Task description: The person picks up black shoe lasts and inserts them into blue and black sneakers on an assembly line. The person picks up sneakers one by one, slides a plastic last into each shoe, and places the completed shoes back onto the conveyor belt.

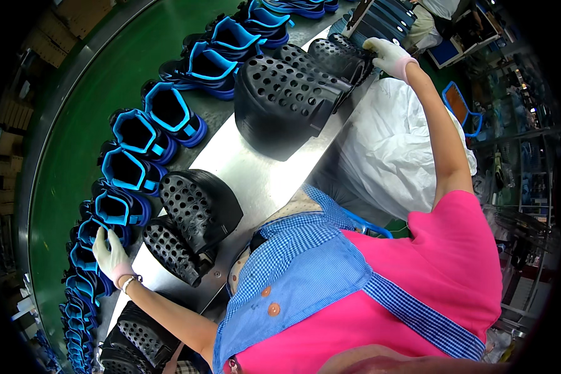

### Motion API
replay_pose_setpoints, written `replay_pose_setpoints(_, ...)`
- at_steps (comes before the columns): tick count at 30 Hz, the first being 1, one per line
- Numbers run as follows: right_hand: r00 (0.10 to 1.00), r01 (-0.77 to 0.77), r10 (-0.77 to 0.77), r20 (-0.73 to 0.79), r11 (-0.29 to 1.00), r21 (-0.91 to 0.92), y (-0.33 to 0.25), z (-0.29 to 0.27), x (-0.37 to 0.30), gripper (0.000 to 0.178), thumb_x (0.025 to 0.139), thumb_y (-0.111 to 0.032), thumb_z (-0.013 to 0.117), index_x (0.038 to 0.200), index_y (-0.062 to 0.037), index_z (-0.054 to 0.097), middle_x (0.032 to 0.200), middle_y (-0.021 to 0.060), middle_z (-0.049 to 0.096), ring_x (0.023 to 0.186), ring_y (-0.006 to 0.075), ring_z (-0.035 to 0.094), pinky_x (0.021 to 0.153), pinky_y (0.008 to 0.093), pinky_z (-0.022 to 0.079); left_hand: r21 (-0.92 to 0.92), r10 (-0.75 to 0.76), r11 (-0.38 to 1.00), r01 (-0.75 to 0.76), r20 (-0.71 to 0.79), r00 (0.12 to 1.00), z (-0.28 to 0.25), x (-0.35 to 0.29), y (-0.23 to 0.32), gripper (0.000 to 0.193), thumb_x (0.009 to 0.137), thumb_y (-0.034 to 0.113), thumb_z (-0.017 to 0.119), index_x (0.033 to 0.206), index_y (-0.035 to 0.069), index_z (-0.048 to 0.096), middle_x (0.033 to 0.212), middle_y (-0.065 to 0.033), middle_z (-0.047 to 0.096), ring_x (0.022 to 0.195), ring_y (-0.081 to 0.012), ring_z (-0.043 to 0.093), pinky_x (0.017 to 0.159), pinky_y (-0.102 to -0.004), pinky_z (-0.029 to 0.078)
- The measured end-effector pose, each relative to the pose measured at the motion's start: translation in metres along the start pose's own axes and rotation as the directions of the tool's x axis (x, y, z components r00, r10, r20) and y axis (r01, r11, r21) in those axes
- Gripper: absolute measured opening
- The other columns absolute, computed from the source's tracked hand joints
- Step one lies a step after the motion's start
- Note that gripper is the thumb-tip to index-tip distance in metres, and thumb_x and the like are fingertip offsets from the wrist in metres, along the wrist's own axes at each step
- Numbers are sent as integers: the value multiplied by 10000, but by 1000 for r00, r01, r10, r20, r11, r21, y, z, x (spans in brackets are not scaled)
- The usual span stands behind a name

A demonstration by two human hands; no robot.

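Note:
Gloved in white, my left hand (112, 254) is at the lower left, fingers apart, over a black-and-blue sports shoe (88, 230) in the row. Whether its fingertips touch the collar is hard to tell. My right hand (389, 57), also gloved, is stretched far to the upper right. Its fingers bend around the edge of a black perforated toe-shaped shell (338, 57); the fingertips are partly hidden. A larger shell of the same kind (287, 100) stands nearer, and another (199, 202) lies between my arms.
The shoes stand along a green conveyor belt (62, 143) beside a metal ledge (230, 156). A white plastic bag (399, 143) bulges below my right arm. Dark blue slabs (386, 22) are stacked at the top right. More black shells (146, 333) sit at the lower left.

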State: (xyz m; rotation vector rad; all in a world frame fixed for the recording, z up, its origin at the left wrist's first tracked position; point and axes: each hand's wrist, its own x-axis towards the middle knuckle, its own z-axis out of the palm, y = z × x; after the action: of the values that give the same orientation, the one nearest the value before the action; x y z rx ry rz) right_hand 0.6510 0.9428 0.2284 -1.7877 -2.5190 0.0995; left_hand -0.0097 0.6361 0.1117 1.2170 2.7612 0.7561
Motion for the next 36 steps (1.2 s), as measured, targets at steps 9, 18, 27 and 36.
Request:
replay_pose_setpoints(9, 984, 177, -177, 7, 978, -110, -3, -2, 7, 403, 743, 30, 542, 1131, -76, 546, 1106, 157, 597, 1085, 338, 557, 941, 381, 449, -54, 9, 999, -9, -3, 1000, 9, -4, 14, 367, 911, 318, 575, 1180, 78, 645, 1216, -128, 600, 1125, -278, 565, 982, -348, 410)
replay_pose_setpoints(18, 990, 116, -103, 94, 983, -145, -3, -31, 0, 389, 735, 10, 587, 1119, -36, 541, 1072, 144, 599, 1013, 295, 594, 902, 345, 480, -119, 8, 993, -10, -17, 1000, 8, -10, 8, 363, 916, 311, 569, 1178, 72, 647, 1208, -122, 610, 1120, -273, 573, 984, -343, 412)
replay_pose_setpoints(27, 947, 245, -252, -200, 968, -59, -96, -101, 5, 397, 785, -59, 610, 1175, -72, 538, 1016, 75, 620, 882, 175, 609, 813, 287, 496, -613, -85, 788, 55, -20, 996, 6, -8, 16, 420, 958, 326, 547, 1254, 31, 594, 1145, -67, 626, 983, -155, 594, 870, -280, 478)
replay_pose_setpoints(36, 337, 940, -900, -277, 336, 50, -409, -54, 0, 375, 734, -39, 617, 1101, -109, 572, 1035, 69, 618, 951, 242, 623, 824, 332, 511, -869, 375, -323, 375, 246, 894, -15, -24, 110, 616, 928, 382, 591, 1345, -36, 415, 1273, -175, 549, 1177, -291, 547, 968, -466, 479)
